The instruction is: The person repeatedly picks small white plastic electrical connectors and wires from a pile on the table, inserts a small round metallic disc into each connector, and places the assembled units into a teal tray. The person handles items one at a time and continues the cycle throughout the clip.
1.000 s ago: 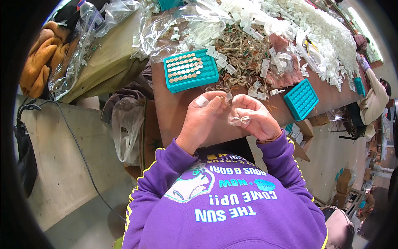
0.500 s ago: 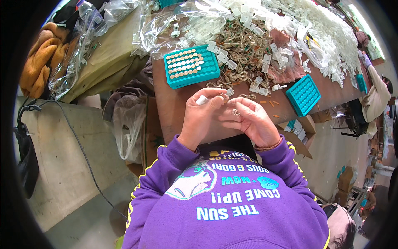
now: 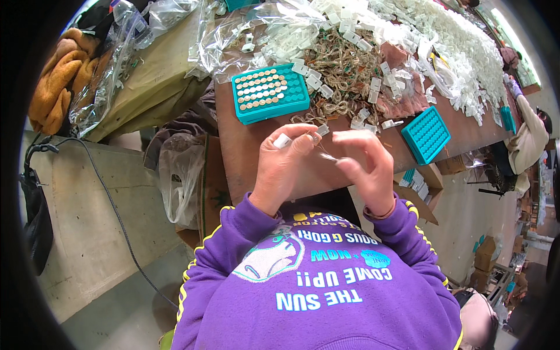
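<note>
On a brown worktable [image 3: 239, 156], round pieces [image 3: 256, 88] fill most of a teal tray [image 3: 277, 114], leaving its right-hand wells bare. Nearer the worker than the tray, the left hand [image 3: 280, 166] pinches a thin strand [image 3: 324, 151], a white piece [image 3: 282, 141] tucked alongside; the right hand [image 3: 373, 169], blurred, spreads thumb and fingers apart, any contact with the strand unclear.

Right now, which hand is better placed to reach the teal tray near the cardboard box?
Probably the right hand: it is nearer that teal tray, its blurred fingers look apart, and the left hand pinches a strand.
</note>
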Demonstrator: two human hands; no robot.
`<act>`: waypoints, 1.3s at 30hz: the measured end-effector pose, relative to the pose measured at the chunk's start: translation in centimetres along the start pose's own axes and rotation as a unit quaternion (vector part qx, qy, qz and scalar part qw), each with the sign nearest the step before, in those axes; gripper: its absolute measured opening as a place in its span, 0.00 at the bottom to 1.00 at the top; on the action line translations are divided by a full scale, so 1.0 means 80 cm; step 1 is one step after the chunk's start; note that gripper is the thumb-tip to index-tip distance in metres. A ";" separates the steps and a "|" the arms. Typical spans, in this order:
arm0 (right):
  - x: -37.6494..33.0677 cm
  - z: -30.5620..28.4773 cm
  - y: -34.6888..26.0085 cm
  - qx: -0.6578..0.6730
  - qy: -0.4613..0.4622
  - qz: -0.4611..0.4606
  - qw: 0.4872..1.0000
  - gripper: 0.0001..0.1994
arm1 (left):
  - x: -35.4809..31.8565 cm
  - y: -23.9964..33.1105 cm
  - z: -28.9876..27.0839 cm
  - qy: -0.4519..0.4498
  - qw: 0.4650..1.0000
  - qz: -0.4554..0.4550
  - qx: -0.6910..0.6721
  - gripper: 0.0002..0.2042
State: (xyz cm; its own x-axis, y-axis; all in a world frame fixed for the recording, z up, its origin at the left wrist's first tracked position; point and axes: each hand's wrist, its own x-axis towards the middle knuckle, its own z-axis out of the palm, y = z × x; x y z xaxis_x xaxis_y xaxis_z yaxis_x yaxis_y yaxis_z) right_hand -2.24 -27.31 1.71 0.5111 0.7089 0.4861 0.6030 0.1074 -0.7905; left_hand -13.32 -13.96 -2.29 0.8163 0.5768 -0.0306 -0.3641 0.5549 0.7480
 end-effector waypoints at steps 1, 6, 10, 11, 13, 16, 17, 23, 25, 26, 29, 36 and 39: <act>-0.001 -0.004 -0.002 0.171 -0.009 0.133 0.976 0.09 | 0.000 0.002 0.000 -0.011 1.000 0.003 0.018 0.09; 0.012 -0.010 0.006 0.290 -0.158 0.320 0.888 0.09 | 0.002 0.005 0.001 -0.057 0.995 -0.005 0.076 0.09; 0.017 -0.005 0.007 0.262 -0.175 0.327 0.891 0.08 | 0.000 0.007 0.000 -0.057 0.997 -0.022 0.053 0.08; 0.017 -0.007 0.006 0.267 -0.183 0.320 0.890 0.07 | -0.001 0.007 0.000 -0.054 0.997 -0.032 0.055 0.08; 0.017 -0.013 0.001 0.259 -0.196 0.323 0.889 0.07 | -0.001 0.008 -0.001 -0.049 0.996 -0.035 0.071 0.08; 0.018 -0.020 -0.001 0.251 -0.220 0.326 0.885 0.06 | 0.000 0.007 -0.001 -0.044 0.994 -0.020 0.096 0.08; 0.017 -0.022 -0.002 0.250 -0.219 0.337 0.881 0.06 | -0.001 0.006 -0.001 -0.042 0.994 -0.019 0.095 0.08; 0.011 -0.023 -0.002 0.263 -0.199 0.326 0.886 0.07 | -0.001 0.004 0.001 -0.036 0.993 -0.009 0.112 0.08; 0.011 -0.018 -0.004 0.233 -0.158 0.291 0.914 0.08 | -0.001 0.004 0.002 -0.035 0.993 -0.003 0.111 0.08; 0.011 -0.015 -0.005 0.238 -0.132 0.262 0.926 0.09 | -0.001 0.004 0.002 -0.036 0.993 0.000 0.108 0.08; 0.011 -0.011 -0.009 0.229 -0.100 0.257 0.933 0.10 | -0.003 0.003 0.004 -0.044 0.992 0.005 0.117 0.08; 0.016 0.004 0.000 0.389 -0.091 0.350 0.847 0.10 | -0.005 0.002 0.000 -0.047 0.991 0.009 0.127 0.08; 0.015 0.005 0.000 0.402 -0.086 0.354 0.840 0.11 | -0.004 0.000 -0.001 -0.040 0.994 0.003 0.103 0.09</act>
State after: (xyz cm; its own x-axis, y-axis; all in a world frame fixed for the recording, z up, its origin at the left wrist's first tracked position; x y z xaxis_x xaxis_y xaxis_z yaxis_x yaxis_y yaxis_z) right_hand -1.86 -26.20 2.13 0.4290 0.8767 -0.2176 -0.4589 0.0040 -0.8885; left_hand -13.59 -14.14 -2.33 0.8506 0.5254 0.0213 -0.2760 0.4116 0.8686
